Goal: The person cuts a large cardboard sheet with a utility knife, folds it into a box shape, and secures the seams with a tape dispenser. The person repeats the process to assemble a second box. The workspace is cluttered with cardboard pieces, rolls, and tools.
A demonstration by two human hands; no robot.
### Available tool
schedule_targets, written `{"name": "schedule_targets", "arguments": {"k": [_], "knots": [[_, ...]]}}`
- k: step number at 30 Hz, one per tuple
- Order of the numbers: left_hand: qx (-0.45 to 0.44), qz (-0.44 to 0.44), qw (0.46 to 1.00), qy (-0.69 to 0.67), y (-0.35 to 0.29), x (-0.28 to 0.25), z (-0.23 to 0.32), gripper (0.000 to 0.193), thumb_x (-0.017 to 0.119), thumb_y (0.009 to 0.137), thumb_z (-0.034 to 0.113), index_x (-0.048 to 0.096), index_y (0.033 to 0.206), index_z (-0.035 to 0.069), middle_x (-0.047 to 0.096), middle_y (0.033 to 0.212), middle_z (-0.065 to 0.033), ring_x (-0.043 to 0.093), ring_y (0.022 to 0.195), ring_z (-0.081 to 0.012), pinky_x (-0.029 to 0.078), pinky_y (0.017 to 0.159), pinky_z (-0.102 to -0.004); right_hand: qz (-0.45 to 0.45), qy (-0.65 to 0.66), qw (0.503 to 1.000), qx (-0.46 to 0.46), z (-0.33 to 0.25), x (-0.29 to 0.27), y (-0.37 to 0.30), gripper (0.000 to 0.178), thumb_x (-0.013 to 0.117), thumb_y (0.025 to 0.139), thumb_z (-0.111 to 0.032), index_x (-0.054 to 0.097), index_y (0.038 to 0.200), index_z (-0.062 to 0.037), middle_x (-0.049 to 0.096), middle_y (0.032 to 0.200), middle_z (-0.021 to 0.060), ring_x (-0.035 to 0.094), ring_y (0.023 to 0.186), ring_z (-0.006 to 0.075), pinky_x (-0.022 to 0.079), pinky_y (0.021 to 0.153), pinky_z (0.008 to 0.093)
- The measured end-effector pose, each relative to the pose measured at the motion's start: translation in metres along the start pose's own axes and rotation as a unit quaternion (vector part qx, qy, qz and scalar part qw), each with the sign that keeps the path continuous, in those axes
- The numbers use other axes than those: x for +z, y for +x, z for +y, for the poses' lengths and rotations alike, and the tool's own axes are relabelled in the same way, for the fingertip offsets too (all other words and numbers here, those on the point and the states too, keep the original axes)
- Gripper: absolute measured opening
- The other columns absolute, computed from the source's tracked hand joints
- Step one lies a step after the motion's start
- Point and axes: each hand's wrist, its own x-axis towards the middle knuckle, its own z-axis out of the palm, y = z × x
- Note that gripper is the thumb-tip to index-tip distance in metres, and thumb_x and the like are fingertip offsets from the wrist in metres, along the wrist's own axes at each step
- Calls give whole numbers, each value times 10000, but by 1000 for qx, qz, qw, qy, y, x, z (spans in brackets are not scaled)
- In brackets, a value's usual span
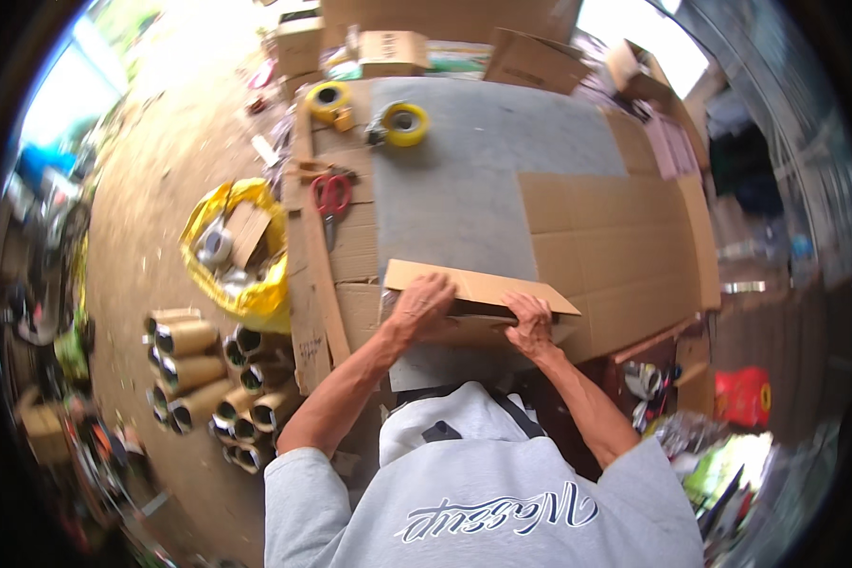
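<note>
A brown cardboard box [488,331] sits at the near edge of the work table, with a long flap [502,287] raised along its far side and a dark gap below the flap. My left hand [426,305] grips the box near its left end, fingers bent over the flap. Toward the right end, my right hand [530,320] is closed on the box's edge, its fingertips against the flap. The undersides of both hands are hidden.
Yellow tape rolls [404,125] and red-handled scissors [330,201] lie on the table [464,189]. Flat cardboard [625,246] covers its right side. Left of it stand a yellow sack [256,301] and several stacked cardboard tubes [194,369]. Small boxes [393,52] line the far edge.
</note>
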Motion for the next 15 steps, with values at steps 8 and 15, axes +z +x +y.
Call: {"name": "schedule_targets", "arguments": {"k": [8,15], "knots": [[8,-13,1000,18,-15,-14,11,379,827,747,237,555,936,54,626,862,-131,663,837,-357,535,684,-449,61,21,997,-30,17,14,-5,420,751,670,-93,713,1087,-60,738,1139,113,684,1093,298,503,921,434],[-89,-32,993,71,-32,-16,36,391,811,798,231,643,1070,6,722,1101,-193,697,1019,-354,563,811,-441,121,46,988,-84,25,31,21,271,707,726,-105,750,993,-85,767,1030,88,725,1023,242,519,845,428]]}}
